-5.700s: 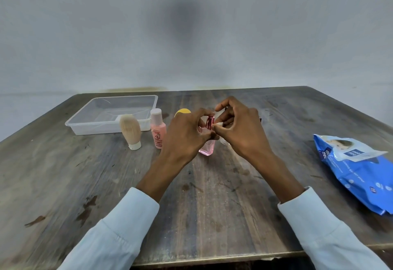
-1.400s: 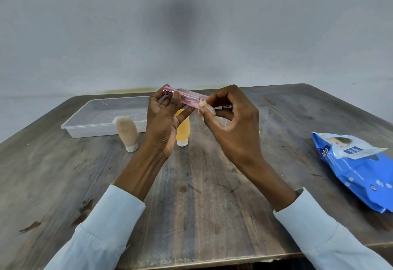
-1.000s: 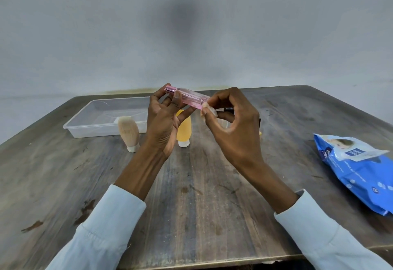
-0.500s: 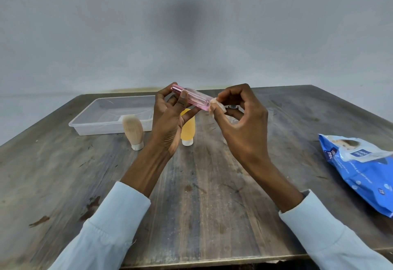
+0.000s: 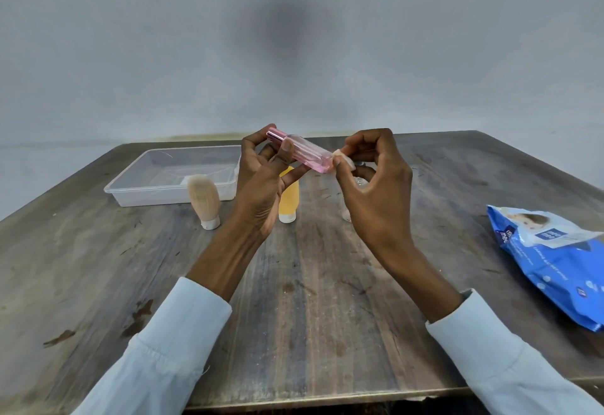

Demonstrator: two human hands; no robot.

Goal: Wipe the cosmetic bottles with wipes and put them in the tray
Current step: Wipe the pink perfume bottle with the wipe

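Observation:
My left hand (image 5: 261, 185) holds a slim pink bottle (image 5: 307, 154) with a metallic pink cap, lifted above the table and lying nearly level, cap to the left. My right hand (image 5: 376, 192) pinches a small white wipe (image 5: 343, 161) against the bottle's base end. A clear plastic tray (image 5: 170, 179) sits at the back left. A beige bottle (image 5: 204, 200) stands in front of it, and an orange bottle (image 5: 289, 200) stands partly hidden behind my left hand. A small clear bottle (image 5: 354, 185) is mostly hidden behind my right hand.
A blue pack of wipes (image 5: 555, 261) lies at the right edge of the worn wooden table (image 5: 310, 300). A plain grey wall rises behind the table's far edge.
The pink bottle was lifted off the table and turned on its side. Over the last second both hands rose slightly, and the wipe stays at the bottle's base end.

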